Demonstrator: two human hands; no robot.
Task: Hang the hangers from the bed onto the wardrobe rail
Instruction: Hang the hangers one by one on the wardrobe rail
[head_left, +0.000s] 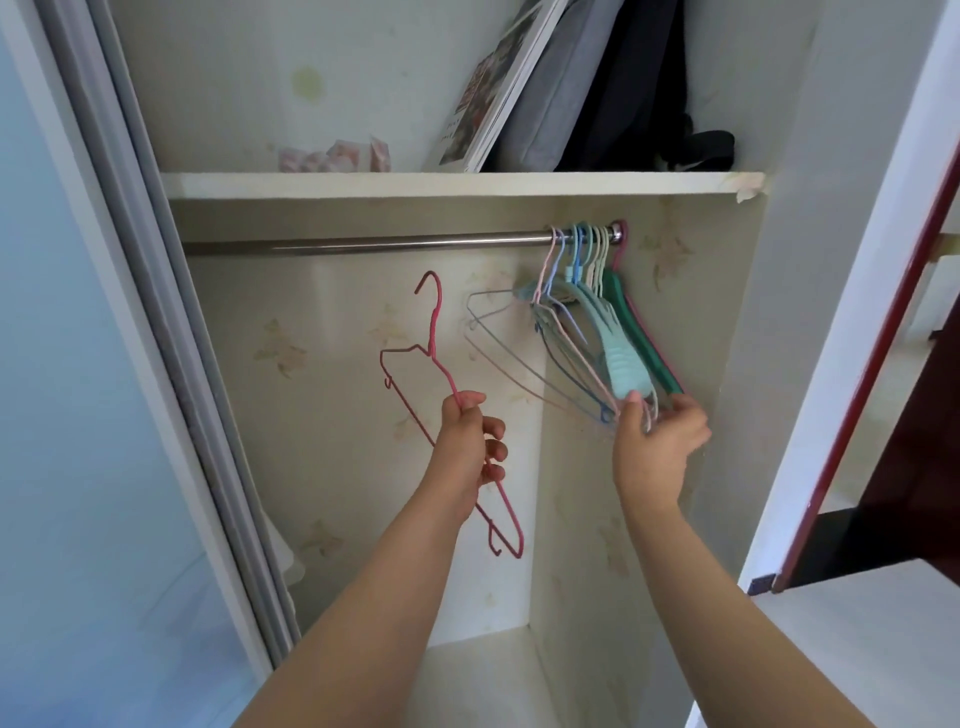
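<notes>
A steel wardrobe rail (363, 243) runs under a shelf. Several hangers (587, 322) in pink, blue, teal and green hang bunched at its right end. My right hand (657, 447) grips the lower near corners of that bunch against the right wall. My left hand (470, 441) holds a pink wire hanger (434, 358) by its sloping arm, hook pointing up, below the rail's middle and apart from it. The bed is out of view.
The shelf (457, 183) above carries a leaning white book (498, 88), grey and dark bags (623, 83) and pink paper bits. A sliding door frame (156, 312) stands at the left. A dark red-edged panel (883, 364) juts in at the right.
</notes>
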